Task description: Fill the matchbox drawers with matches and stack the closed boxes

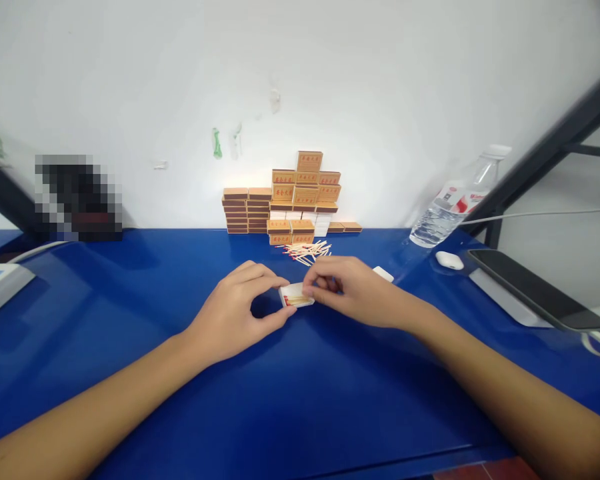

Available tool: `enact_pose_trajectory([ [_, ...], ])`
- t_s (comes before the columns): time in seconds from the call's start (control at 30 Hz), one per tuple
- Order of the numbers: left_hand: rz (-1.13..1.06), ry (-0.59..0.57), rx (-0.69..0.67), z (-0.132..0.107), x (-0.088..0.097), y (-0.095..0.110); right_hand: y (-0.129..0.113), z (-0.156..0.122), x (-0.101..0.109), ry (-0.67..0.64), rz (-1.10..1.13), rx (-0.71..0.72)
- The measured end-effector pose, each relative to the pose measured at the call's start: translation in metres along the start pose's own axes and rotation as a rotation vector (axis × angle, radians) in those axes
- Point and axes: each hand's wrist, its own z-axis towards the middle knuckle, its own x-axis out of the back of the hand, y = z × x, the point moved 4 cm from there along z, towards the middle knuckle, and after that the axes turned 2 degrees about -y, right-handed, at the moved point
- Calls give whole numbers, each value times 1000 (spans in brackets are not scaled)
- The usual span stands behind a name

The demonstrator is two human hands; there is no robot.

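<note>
A small white matchbox tray sits between my two hands, low over the blue table. Several red-headed matches lie lengthwise along its near side, heads to the left. The thumb and fingers of my left hand grip the tray's left end. My right hand has its thumb and forefinger pinched together at the tray's right end, over the tails of the matches; whatever is between the fingertips is hidden. Just behind the tray, a loose pile of matches lies spread on the table.
Against the wall stand stacked matchboxes, with white trays among them. A tilted water bottle, a white earphone case and a propped phone are at right. At left are a pixelated dark object and a white device.
</note>
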Motion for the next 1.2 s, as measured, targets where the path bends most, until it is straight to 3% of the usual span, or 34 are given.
enact_pose_trajectory([
  [0.13, -1, -63, 22, -1, -3, -1, 30, 6, 18, 276, -19, -177],
  [0.2, -3, -40, 37, -1, -3, -2, 40, 14, 18, 330, -90, -221],
  [0.4, 29, -97, 46, 0, -5, -3, 47, 44, -3, 205, -321, -314],
  [0.57, 54, -73, 41, 0, -2, -6, 46, 44, -6, 68, -374, -361],
  [0.8, 87, -86, 92, 0, -3, -11, 33, 20, 1, -55, -300, -233],
  [1.0, 72, -103, 98, 0, -4, -10, 8, 9, 1, 71, -205, -49],
  [1.2, 65, -104, 50, 1, -3, -8, -7, 8, -11, 35, -161, 71],
])
